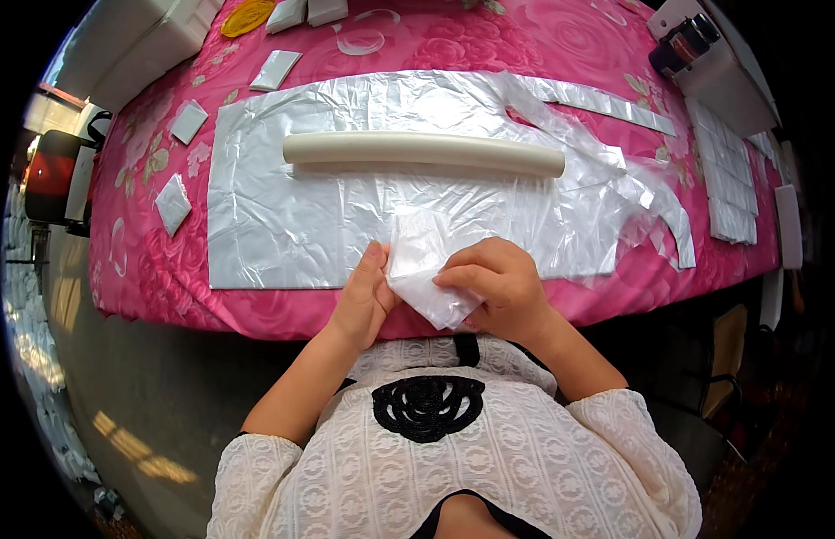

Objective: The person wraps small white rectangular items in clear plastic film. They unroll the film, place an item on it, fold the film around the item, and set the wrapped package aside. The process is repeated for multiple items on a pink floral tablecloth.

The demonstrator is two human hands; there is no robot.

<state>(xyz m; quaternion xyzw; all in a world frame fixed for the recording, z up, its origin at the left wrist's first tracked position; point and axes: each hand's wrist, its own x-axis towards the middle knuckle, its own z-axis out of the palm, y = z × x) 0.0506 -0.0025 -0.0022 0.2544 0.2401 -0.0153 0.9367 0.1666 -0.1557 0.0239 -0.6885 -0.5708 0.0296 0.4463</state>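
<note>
Just above the table's near edge, both my hands hold a small folded packet of thin translucent plastic film [426, 260]. My left hand [365, 292] grips its left edge, thumb pointing up. On the right side, my right hand [505, 289] pinches the film between thumb and fingers; part of its grip is hidden. Beyond them, a wide sheet of silvery-white plastic film [292, 225] lies flat, maybe in several layers, with strap-like strips at its right end like an apron. Across this film rests a long off-white tube [422, 153], touched by neither hand.
A pink flowered cloth [561, 36] covers the table. Small folded white packets [174, 205] lie along the left and far side, near a yellow ring [248, 16]. At the right are stacked plastic packets [727, 180], a white box [723, 72] and a dark bottle [685, 43].
</note>
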